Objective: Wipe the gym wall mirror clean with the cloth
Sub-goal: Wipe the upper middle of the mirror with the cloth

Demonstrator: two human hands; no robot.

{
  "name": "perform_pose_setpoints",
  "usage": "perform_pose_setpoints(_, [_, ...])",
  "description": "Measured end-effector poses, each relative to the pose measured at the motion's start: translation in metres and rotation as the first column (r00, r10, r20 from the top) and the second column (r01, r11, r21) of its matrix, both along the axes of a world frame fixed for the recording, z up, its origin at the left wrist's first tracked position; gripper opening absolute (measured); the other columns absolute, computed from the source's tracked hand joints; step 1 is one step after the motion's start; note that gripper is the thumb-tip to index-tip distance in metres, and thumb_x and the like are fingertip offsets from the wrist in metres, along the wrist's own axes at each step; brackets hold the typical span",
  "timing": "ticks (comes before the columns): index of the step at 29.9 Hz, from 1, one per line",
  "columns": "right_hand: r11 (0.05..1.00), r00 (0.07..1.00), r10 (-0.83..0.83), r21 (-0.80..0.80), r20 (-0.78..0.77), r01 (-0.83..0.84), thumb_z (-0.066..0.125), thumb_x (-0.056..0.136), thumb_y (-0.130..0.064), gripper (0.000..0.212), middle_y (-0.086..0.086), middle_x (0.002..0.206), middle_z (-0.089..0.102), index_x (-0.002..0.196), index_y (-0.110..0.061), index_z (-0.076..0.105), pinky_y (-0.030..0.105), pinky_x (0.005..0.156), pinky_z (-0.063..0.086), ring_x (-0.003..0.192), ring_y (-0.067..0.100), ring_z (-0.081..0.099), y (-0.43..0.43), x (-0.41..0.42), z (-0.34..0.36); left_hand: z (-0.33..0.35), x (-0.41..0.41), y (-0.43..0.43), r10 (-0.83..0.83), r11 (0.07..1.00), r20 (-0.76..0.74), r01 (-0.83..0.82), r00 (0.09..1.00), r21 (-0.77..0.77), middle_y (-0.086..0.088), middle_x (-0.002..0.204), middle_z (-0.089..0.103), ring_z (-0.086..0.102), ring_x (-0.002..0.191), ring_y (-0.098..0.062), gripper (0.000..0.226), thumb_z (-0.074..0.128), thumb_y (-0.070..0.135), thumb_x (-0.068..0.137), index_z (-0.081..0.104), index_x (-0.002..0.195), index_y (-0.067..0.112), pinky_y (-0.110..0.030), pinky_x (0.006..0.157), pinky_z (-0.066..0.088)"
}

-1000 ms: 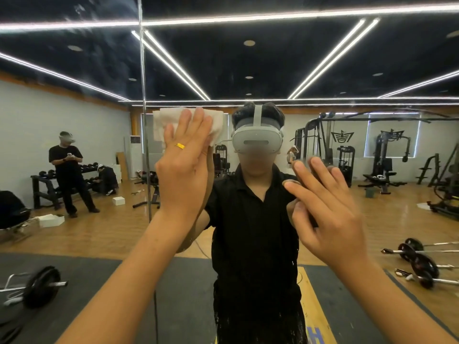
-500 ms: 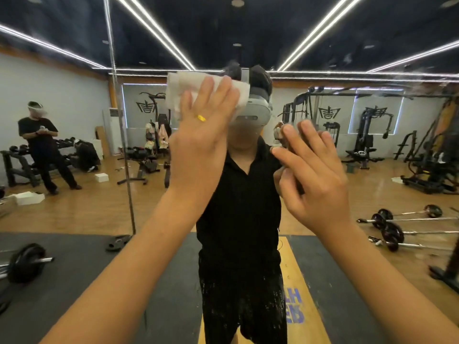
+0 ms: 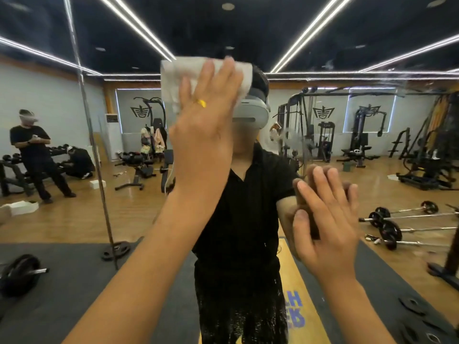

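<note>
Gym wall mirror is filling the whole view, reflecting wood floor, machines and ceiling light strips. Far left, someone in black is standing by a dumbbell rack. Moving right, the white cloth is sitting high on the glass, and the left hand, yellow ring on it, is pressing it flat, grip spread with fingers straight. Blue letters on a yellow floor strip are showing reversed, maybe "LH", the rest unreadable. Right hand is resting flat on the glass lower down, grip spread, holding nothing. Barbells are lying further right.
</note>
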State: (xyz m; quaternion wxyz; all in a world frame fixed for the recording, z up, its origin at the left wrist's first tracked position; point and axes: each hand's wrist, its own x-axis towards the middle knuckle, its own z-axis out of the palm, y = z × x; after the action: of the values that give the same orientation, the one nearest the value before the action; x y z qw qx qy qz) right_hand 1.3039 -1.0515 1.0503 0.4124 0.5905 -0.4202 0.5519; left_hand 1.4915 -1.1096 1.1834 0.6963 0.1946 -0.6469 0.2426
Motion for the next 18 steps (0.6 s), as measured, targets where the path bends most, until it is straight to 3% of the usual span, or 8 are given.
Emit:
perform_pose_setpoints(2, [1.0, 1.0, 0.011, -0.001, 0.002, -0.011, 0.053, 0.096, -0.01, 0.041, 0.018, 0.152, 0.048, 0.136, -0.005, 0.061, 0.055, 0.127, 0.015, 0.151, 0.032, 0.035, -0.001, -0.001, -0.002, -0.037, -0.006, 0.006, 0.014, 1.0, 0.054, -0.014, 0.998, 0.005, -0.008, 0.15, 0.052, 0.044, 0.144, -0.03, 0.045, 0.059, -0.007, 0.099, 0.057, 0.142, 0.005, -0.034, 0.128, 0.017])
perform_pose_setpoints(4, [1.0, 1.0, 0.02, -0.004, 0.007, -0.02, 0.053, 0.096, -0.009, 0.041, 0.017, 0.152, 0.049, 0.136, -0.005, 0.061, 0.053, 0.127, 0.015, 0.153, 0.028, 0.033, -0.001, -0.002, -0.003, -0.055, -0.012, 0.01, 0.001, 1.0, 0.054, -0.002, 0.999, 0.003, -0.005, 0.149, 0.048, 0.042, 0.145, -0.029, 0.046, 0.06, -0.011, 0.097, 0.055, 0.141, 0.005, -0.042, 0.127, 0.022])
perform_pose_setpoints(11, [1.0, 1.0, 0.026, -0.003, 0.012, -0.026, 0.052, 0.098, -0.009, 0.041, 0.015, 0.154, 0.049, 0.138, -0.007, 0.061, 0.052, 0.127, 0.016, 0.151, 0.031, 0.035, -0.003, -0.004, -0.006, 0.017, -0.049, 0.006, -0.062, 0.998, -0.132, 0.062, 0.989, -0.008, -0.012, 0.141, 0.062, 0.049, 0.14, -0.035, 0.036, 0.059, 0.0, 0.098, 0.065, 0.134, 0.004, -0.06, 0.121, 0.028])
perform_pose_setpoints(14, [0.999, 0.999, 0.033, 0.006, 0.018, -0.033, 0.051, 0.1, -0.013, 0.041, 0.012, 0.156, 0.047, 0.14, -0.009, 0.059, 0.05, 0.127, 0.015, 0.152, 0.029, 0.035, -0.002, -0.005, -0.006, 0.015, -0.055, 0.015, -0.08, 0.995, -0.162, 0.088, 0.983, 0.045, -0.009, 0.145, 0.059, 0.046, 0.143, -0.03, 0.036, 0.057, 0.005, 0.101, 0.063, 0.136, 0.006, -0.053, 0.125, 0.026])
perform_pose_setpoints(18, [0.998, 0.999, 0.052, 0.023, 0.001, -0.052, 0.052, 0.099, -0.012, 0.043, 0.012, 0.156, 0.047, 0.142, -0.01, 0.058, 0.05, 0.127, 0.015, 0.152, 0.029, 0.034, 0.0, -0.008, -0.007, -0.039, -0.061, 0.03, -0.013, 0.996, -0.038, 0.017, 0.999, 0.093, -0.006, 0.149, 0.052, 0.043, 0.145, -0.027, 0.04, 0.054, 0.001, 0.101, 0.058, 0.14, 0.004, -0.044, 0.127, 0.024])
